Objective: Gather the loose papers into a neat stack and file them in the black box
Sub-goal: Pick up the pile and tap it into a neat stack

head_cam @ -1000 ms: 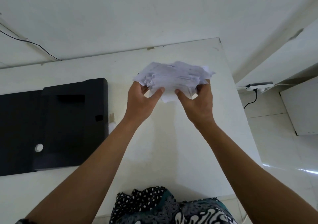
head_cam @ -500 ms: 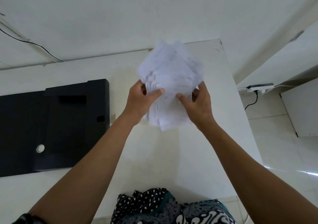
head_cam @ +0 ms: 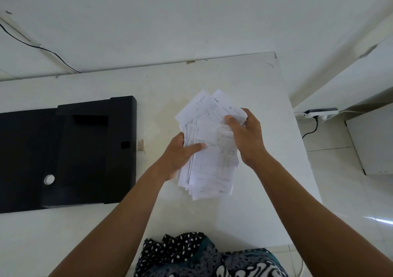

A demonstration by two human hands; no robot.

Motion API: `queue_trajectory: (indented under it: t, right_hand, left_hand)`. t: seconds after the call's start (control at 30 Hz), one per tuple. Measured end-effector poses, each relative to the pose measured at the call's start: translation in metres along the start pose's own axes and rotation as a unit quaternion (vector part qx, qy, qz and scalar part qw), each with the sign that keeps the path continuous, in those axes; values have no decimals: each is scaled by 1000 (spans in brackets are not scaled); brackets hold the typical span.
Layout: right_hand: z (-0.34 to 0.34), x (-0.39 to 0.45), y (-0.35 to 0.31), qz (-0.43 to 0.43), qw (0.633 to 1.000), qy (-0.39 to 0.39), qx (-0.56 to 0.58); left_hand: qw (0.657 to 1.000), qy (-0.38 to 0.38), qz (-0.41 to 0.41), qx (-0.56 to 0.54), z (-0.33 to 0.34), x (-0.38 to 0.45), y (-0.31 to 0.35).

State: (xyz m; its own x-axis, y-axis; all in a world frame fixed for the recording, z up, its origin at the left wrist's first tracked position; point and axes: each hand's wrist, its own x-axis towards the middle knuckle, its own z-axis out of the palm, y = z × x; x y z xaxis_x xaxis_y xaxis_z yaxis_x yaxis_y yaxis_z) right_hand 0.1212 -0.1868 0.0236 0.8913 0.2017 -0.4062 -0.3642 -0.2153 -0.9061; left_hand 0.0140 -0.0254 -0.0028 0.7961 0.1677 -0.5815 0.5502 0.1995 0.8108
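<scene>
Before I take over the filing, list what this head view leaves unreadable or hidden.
- Print on the papers: form lines show, but the text is too small and blurred to read.
- Sheet count: overlapping sheets hide those beneath.
- Left hand fingers: behind the stack; only the thumb lies on top.
- Right hand covers the stack's upper right part.
- Black box: cut off by the left frame edge; interior too dark to see contents.

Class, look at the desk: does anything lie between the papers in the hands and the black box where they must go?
Nothing visible does. The papers, held by the left hand and right hand, are right of the open black box, with only bare table between.
</scene>
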Motion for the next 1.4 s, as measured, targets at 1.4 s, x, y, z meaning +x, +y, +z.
queue_trajectory:
  t: [1.4]
  right_hand:
    - [14,-4,51,124,990,65,-9]
  left_hand:
    - [983,161,79,32,4,16,-14]
